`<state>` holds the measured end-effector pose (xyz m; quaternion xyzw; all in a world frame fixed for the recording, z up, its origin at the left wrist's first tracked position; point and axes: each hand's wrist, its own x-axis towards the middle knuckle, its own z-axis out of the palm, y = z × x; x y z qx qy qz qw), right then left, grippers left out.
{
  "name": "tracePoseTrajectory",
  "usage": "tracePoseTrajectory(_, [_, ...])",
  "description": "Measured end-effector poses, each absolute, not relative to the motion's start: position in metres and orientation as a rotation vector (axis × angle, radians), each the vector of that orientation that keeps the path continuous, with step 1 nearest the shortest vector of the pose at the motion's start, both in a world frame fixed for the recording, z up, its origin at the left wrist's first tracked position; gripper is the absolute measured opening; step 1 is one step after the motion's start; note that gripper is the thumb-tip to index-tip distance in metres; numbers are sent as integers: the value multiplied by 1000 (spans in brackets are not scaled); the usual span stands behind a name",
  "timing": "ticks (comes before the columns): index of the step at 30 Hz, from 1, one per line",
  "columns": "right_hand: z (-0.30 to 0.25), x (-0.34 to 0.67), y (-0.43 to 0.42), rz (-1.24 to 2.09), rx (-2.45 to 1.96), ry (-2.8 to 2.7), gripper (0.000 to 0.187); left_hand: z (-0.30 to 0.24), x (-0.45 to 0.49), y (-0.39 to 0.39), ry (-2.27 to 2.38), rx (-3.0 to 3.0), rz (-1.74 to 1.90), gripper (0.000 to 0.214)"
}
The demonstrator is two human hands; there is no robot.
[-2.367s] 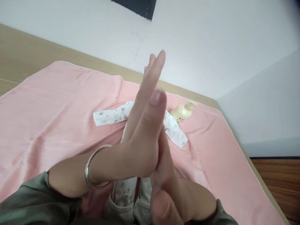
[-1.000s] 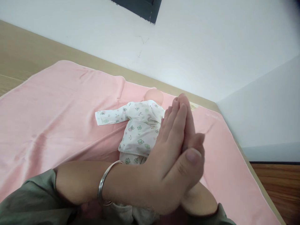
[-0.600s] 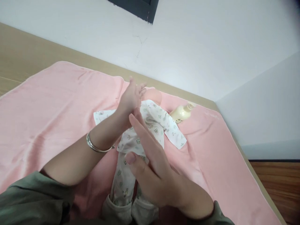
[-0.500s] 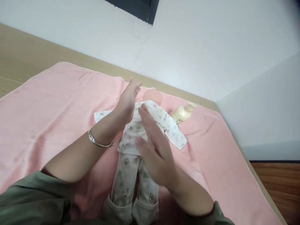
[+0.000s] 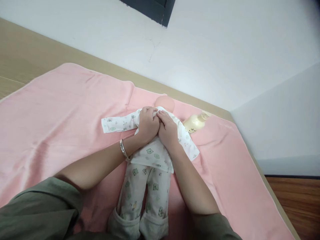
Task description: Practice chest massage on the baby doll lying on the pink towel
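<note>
A baby doll lies on its back on a pink blanket, its bare head toward the wall. It wears a white printed top and matching trousers. My left hand, with a silver bracelet on the wrist, rests on the doll's chest, its fingers curled at the neckline. My right hand lies right beside it, touching it, with its fingers curled on the same neckline cloth. One sleeve is stretched out to the left.
A cream lotion bottle lies on the blanket just right of the doll's shoulder. The blanket covers a light wooden table set against a white wall. The table's right edge drops to a wooden floor.
My palms were pressed together and rubbing in the air above the doll. They have parted, gone down, and both now sit closed on the doll's chest at the neckline.
</note>
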<state>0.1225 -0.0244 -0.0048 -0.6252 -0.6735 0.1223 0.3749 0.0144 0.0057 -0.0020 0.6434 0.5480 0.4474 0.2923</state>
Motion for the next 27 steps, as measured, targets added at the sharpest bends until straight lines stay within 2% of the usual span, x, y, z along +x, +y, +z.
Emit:
tracePoseTrajectory(13, [-5,155,-29,301,-1631,-1827,51,-12,6,7,1357,2076,1037,38])
tracePoseTrajectory(20, [1,130,-46,233,-1946,-1722,62,-10,0,7,1445,2090,981,45])
tracePoseTrajectory(25, [8,105,-67,141,-1909,-1918,62,-14,-1,14,1416,2215,933,42])
tracePoseTrajectory(27, [12,108,-64,199,-1866,-2004,60,-16,-2,18,1391,2278,881,45])
